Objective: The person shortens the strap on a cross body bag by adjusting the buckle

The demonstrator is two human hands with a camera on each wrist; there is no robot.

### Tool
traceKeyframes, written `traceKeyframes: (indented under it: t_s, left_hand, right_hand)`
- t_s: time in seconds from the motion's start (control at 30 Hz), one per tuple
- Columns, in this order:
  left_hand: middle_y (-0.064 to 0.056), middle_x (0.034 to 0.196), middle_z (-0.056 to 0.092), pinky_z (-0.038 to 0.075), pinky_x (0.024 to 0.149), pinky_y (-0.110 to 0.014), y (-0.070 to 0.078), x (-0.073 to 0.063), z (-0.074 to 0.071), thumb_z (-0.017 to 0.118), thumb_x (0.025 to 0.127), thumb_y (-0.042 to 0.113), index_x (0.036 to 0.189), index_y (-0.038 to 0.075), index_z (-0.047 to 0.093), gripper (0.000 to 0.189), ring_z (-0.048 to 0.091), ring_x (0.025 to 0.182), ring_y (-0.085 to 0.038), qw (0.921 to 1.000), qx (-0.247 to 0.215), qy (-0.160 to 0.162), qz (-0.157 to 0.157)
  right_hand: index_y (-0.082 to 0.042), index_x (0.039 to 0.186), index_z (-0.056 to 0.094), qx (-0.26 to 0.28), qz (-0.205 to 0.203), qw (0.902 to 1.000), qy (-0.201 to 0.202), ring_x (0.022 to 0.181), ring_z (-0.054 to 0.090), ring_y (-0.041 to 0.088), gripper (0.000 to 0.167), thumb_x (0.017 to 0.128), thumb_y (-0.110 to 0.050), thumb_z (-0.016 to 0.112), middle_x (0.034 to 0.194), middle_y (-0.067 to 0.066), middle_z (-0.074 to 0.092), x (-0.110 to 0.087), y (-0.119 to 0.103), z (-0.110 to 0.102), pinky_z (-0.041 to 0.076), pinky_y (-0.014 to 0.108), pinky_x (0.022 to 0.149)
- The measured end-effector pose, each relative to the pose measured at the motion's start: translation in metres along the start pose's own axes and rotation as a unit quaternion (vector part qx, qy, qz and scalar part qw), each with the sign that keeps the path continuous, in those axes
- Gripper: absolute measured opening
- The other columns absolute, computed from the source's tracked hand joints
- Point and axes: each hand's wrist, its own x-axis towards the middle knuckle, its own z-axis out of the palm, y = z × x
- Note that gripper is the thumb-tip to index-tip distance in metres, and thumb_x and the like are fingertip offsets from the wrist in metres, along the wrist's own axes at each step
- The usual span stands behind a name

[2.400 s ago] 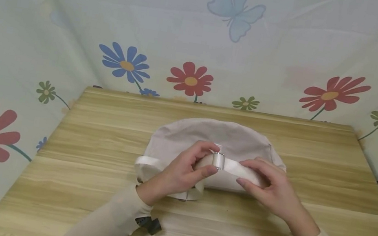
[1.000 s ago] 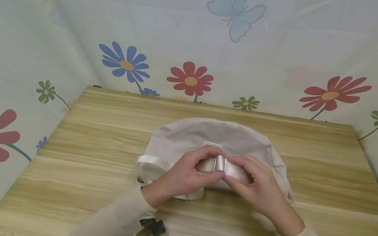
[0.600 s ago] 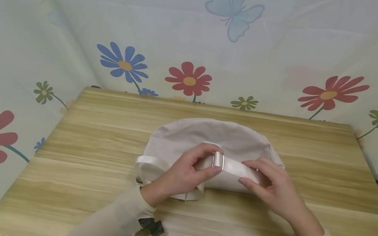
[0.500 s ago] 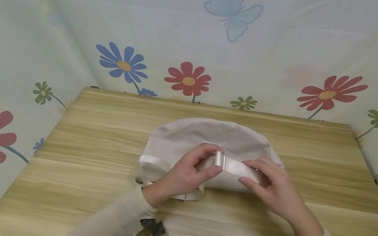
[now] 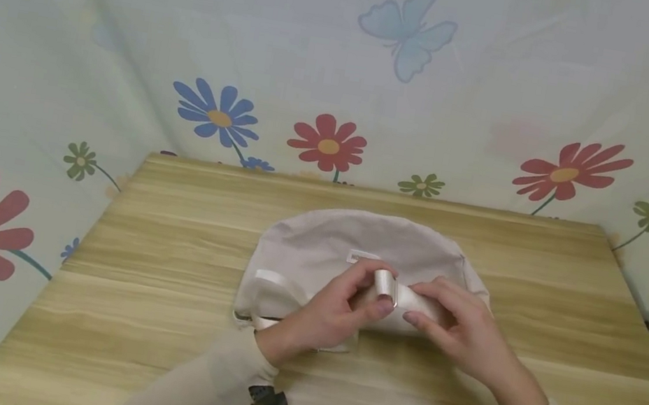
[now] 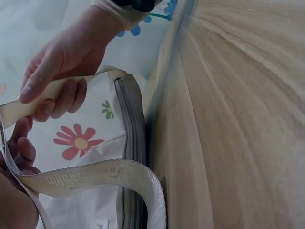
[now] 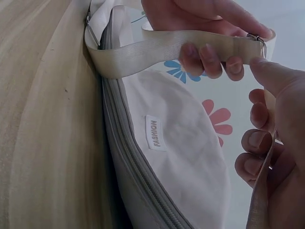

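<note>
A pale beige shoulder bag (image 5: pixel 303 256) lies on the table, its zipper (image 7: pixel 138 167) along the edge nearest the person. My left hand (image 5: pixel 333 310) pinches the bag's strap (image 7: pixel 214 44) between thumb and fingers, just left of a metal slide buckle (image 5: pixel 395 293). A short loop of strap stands up at that buckle. To the right of it, my right hand (image 5: pixel 466 331) grips the strap with thumb below and fingers above. Another length of strap (image 6: pixel 95 176) curves down beside the left hand. A white label (image 7: pixel 154 132) on the bag reads FASHION.
The bag rests on a wood-grain table (image 5: pixel 183 208). Behind and to the left stand pale walls (image 5: pixel 301 29) printed with flowers and a butterfly. A second metal ring (image 7: pixel 93 31) sits on the lower strap.
The right hand met the left at the buckle, then drew back to the right. Since then the buckle has tilted and the strap loop on it has grown. The head view has shifted slightly.
</note>
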Motion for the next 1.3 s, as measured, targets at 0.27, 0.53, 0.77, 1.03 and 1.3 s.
traceKeyframes:
  t_s: [0.27, 0.53, 0.77, 1.03, 1.3]
  left_hand:
    - [-0.018, 0.116, 0.07, 0.054, 0.087, -0.022, -0.003, 0.002, 0.007, 0.067, 0.105, 0.003, 0.14, 0.002, 0.051, 0.038, 0.062, 0.1, -0.004, 0.9994, 0.03, -0.007, -0.017]
    - [-0.01, 0.121, 0.071, 0.056, 0.09, -0.023, -0.002, 0.005, 0.011, 0.071, 0.105, 0.014, 0.136, 0.014, 0.053, 0.036, 0.063, 0.103, -0.004, 0.9959, 0.085, -0.016, -0.025]
    - [-0.006, 0.122, 0.068, 0.053, 0.087, -0.022, 0.0, 0.005, 0.011, 0.069, 0.107, 0.02, 0.133, 0.015, 0.055, 0.03, 0.06, 0.101, -0.005, 0.9927, 0.115, -0.01, -0.036]
    - [-0.007, 0.125, 0.066, 0.053, 0.088, -0.022, -0.002, 0.007, 0.013, 0.067, 0.108, 0.018, 0.136, 0.014, 0.052, 0.032, 0.059, 0.101, -0.005, 0.9931, 0.111, -0.018, -0.033]
    - [-0.013, 0.118, 0.076, 0.054, 0.087, -0.02, -0.003, 0.01, 0.015, 0.068, 0.108, 0.017, 0.146, 0.012, 0.039, 0.048, 0.064, 0.097, -0.003, 0.991, 0.109, -0.058, -0.051]
  right_hand:
    - [-0.013, 0.121, 0.075, -0.01, -0.014, 0.9998, -0.009, 0.081, 0.051, 0.001, 0.028, 0.097, -0.026, 0.082, 0.094, -0.007, 0.067, 0.003, -0.001, -0.003, 0.042, 0.014, 0.068]
    - [-0.01, 0.124, 0.075, -0.02, -0.029, 0.9994, -0.006, 0.085, 0.055, 0.002, 0.037, 0.101, -0.039, 0.074, 0.1, -0.003, 0.071, -0.001, 0.002, -0.003, 0.045, 0.014, 0.07]
    - [-0.014, 0.124, 0.075, -0.06, 0.014, 0.9979, -0.022, 0.088, 0.056, 0.001, 0.044, 0.084, -0.013, 0.092, 0.105, -0.007, 0.074, -0.009, 0.003, -0.012, 0.044, 0.016, 0.075]
    - [-0.021, 0.119, 0.075, -0.062, 0.033, 0.9972, -0.025, 0.089, 0.056, 0.0, 0.047, 0.079, -0.004, 0.092, 0.104, -0.012, 0.073, -0.016, 0.004, -0.018, 0.045, 0.016, 0.077]
    - [-0.019, 0.122, 0.074, -0.049, 0.017, 0.9983, -0.027, 0.086, 0.053, 0.0, 0.042, 0.084, -0.008, 0.09, 0.102, -0.01, 0.07, -0.016, 0.005, -0.013, 0.044, 0.017, 0.071]
